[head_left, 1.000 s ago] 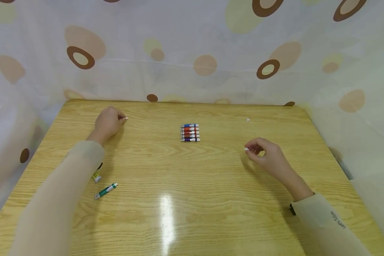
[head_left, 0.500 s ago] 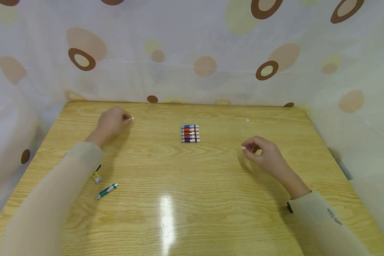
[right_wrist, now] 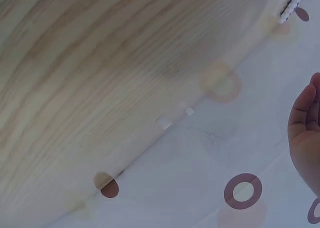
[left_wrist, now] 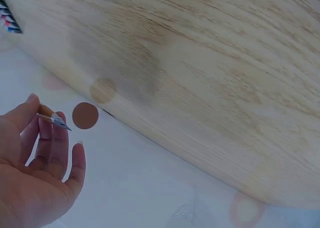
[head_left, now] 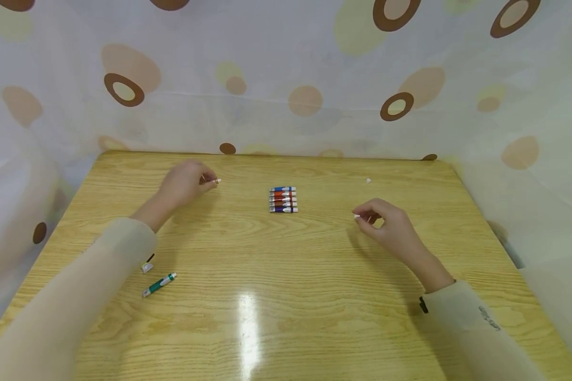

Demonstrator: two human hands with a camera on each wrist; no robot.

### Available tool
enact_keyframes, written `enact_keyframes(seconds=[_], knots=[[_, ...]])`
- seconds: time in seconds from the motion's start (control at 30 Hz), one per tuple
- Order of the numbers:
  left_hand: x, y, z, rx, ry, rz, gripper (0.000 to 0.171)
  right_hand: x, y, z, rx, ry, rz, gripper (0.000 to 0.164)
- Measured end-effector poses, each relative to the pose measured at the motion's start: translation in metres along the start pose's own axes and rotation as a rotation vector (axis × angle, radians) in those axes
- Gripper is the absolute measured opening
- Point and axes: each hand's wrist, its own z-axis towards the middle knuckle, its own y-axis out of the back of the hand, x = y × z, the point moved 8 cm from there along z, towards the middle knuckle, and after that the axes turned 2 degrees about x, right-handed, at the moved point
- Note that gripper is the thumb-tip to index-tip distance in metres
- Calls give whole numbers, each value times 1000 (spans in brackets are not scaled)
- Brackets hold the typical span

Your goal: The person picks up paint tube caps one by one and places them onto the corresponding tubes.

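My left hand (head_left: pixel 186 185) is over the back left of the table, pinching a small slim paint tube (left_wrist: pixel 57 121) between thumb and fingers. Its white tip points right in the head view, and its flat silvery end shows in the left wrist view. At right, my right hand (head_left: pixel 393 227) pinches a small white cap (head_left: pixel 357 216) at its fingertips. Between the hands lies a stacked row of several paint tubes (head_left: pixel 283 200) in blue, red, brown and purple, with white caps.
A green paint tube (head_left: pixel 159 284) lies at the front left. Beside it a yellowish tube (head_left: pixel 146 268) is partly hidden by the left sleeve. Another small white piece (head_left: pixel 368 181) rests near the back right. A patterned curtain (head_left: pixel 305 100) hangs along the back edge.
My left hand has moved right with its tube, toward the row. My right hand has shifted slightly left and away from me, still holding the white cap.
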Motion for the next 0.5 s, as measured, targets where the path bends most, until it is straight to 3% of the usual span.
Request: enact_keyframes(seconds=[0.17, 0.5], knots=[[-22, -4, -1, 8, -53, -22, 19, 6, -3, 6, -6, -8, 2, 11], [-78, -11, -12, -21, -221, -25, 15, 17, -18, 21, 17, -39, 70, 10]])
